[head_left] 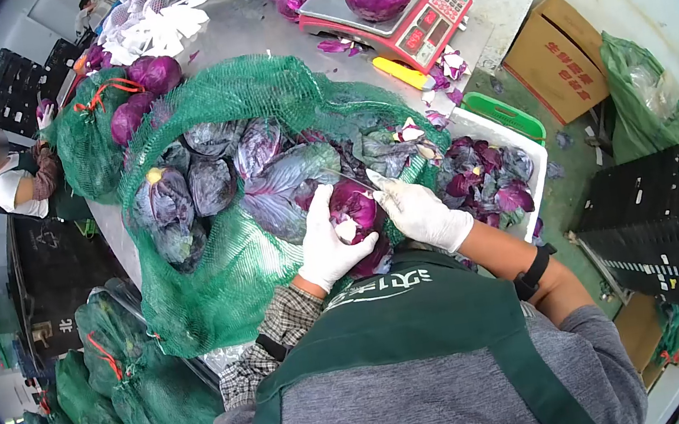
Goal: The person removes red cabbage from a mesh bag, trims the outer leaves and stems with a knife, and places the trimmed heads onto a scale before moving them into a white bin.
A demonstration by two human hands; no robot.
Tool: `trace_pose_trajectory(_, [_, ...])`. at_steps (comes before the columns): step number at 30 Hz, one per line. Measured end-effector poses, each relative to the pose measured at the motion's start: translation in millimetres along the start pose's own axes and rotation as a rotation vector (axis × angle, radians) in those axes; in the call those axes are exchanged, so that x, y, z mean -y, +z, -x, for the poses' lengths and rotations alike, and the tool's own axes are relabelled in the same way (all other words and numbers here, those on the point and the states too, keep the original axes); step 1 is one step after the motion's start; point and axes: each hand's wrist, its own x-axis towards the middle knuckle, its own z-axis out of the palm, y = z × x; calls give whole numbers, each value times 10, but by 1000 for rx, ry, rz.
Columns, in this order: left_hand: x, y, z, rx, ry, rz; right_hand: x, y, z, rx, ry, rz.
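Observation:
My left hand (334, 243), in a white glove, is wrapped round a glossy purple red cabbage (353, 203) with a pale cut patch near its base. Beside it my right hand (418, 211), also gloved in white, is closed on a knife (356, 179); only a thin strip of its blade shows, and the handle is hidden in the fingers. Just beyond both hands, a green mesh bag (240, 77) lies wide open on the table. Dull, leafy cabbages (212, 183) fill it, and a large loose outer leaf (291, 184) spreads next to my left hand.
A white bin (537, 174) of cabbage leaves stands on the right. Farther back are a red scale (389, 16) bearing a cabbage, a yellow-handled tool (404, 73) and trimmed cabbages (292, 0). Filled mesh sacks (158, 406) stand lower left; another person (18, 176) works at far left.

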Motion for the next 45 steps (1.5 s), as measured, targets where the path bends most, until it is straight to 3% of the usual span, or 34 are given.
trace_pose_trajectory(5, [-103,15,-42,-31,28,-155,90,-45,-40,58,51,18])
trace_pose_trajectory(16, [-207,115,-39,-47,51,-249,-155,-144,-320,-75,50,44])
trace_pose_trajectory(21, [242,47,146,-45,44,162,-222,-82,-333,-123,101,-185])
trace_pose_trajectory(23, [371,19,235,11,-53,429,-284,-129,-262,-135,344,-362])
trace_pose_trajectory(27, [389,-12,244,66,-98,588,-275,-74,-148,-141,237,-464])
trace_pose_trajectory(29, [316,-60,171,75,-96,611,-52,-118,-147,-34,312,-463])
trace_pose_trajectory(31, [248,-103,80,119,-145,697,129,-68,-145,-291,-235,70])
trace_pose_trajectory(33, [140,-155,-6,151,-217,830,288,-172,-92,-137,-316,24])
trace_pose_trajectory(37, [188,-161,-41,142,-126,646,298,-56,-50,31,-345,162])
trace_pose_trajectory(39, [196,-163,-21,141,-90,600,200,14,-69,9,-388,166])
trace_pose_trajectory(41, [168,-183,-17,159,-221,785,133,50,-68,-14,-432,171])
trace_pose_trajectory(45, [256,-143,-37,126,-174,830,153,45,-54,-21,-448,103])
